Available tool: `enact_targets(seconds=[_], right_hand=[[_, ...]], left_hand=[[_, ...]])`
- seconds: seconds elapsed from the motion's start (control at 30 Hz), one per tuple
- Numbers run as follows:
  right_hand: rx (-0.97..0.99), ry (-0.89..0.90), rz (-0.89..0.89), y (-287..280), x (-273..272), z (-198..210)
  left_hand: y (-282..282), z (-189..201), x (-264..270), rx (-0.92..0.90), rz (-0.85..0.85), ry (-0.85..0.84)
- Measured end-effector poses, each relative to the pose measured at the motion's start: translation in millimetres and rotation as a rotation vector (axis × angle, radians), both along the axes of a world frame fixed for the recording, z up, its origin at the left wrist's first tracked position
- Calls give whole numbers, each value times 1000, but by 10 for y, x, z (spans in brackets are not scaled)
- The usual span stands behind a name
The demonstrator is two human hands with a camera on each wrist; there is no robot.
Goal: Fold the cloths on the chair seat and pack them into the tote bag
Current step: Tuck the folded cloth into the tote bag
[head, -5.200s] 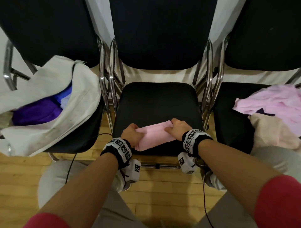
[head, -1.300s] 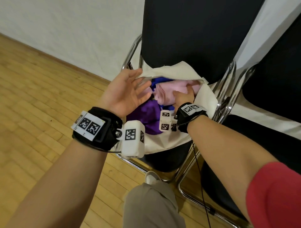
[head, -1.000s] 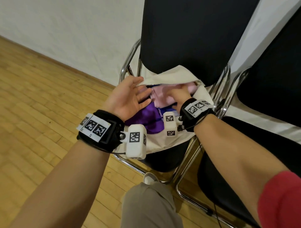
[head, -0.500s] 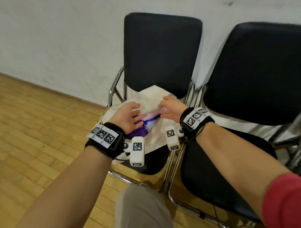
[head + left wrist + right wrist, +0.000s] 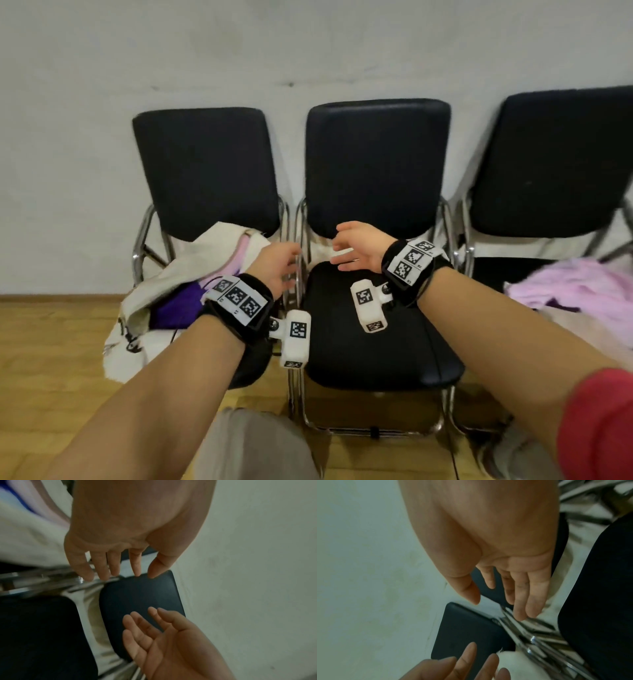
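Cream tote bag [image 5: 178,274], black chairs [image 5: 376,335]

hands [image 5: 318,260] empty — bag [image 5: 178,274] packed

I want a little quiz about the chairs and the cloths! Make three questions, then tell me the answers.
1. True or false: the right hand holds a cloth.
2. Which chair holds the tote bag: A left, B middle, C right?
3. Fill in: the unfolded cloths on the right chair are mostly ____.

Key: 1 false, both hands are open, the left hand too. 2 A. 3 pink.
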State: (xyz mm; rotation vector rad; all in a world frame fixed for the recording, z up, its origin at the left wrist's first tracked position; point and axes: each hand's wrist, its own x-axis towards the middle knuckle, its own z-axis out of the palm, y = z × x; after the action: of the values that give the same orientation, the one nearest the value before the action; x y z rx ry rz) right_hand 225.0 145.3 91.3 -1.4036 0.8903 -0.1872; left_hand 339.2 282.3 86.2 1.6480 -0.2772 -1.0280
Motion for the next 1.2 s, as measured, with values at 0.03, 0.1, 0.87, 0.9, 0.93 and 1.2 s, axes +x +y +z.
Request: enact_targets(seconds=[0.03, 0.1, 0.87, 0.9, 0.93, 1.2], right_hand=[[-3, -2, -25, -61, -187, 2], [-6, 5, -73, -193, -567, -2], [156, 45, -707, -1785, -4715, -816], [180, 53, -716, -1827, -4782, -904], [202, 61, -723, -1864, -4841, -1003], [332, 190, -675, -2059, -4980, -1770]], left_hand=[[-95, 5, -154, 7, -28, -8], [-306, 9, -436, 15, -55, -29], [-2493, -827, -3756, 220, -610, -4], [-2529, -896, -3819, 233, -617, 0], [-2566, -974, -3867, 246, -618, 6], [-2683, -1511, -4144, 333, -622, 82]])
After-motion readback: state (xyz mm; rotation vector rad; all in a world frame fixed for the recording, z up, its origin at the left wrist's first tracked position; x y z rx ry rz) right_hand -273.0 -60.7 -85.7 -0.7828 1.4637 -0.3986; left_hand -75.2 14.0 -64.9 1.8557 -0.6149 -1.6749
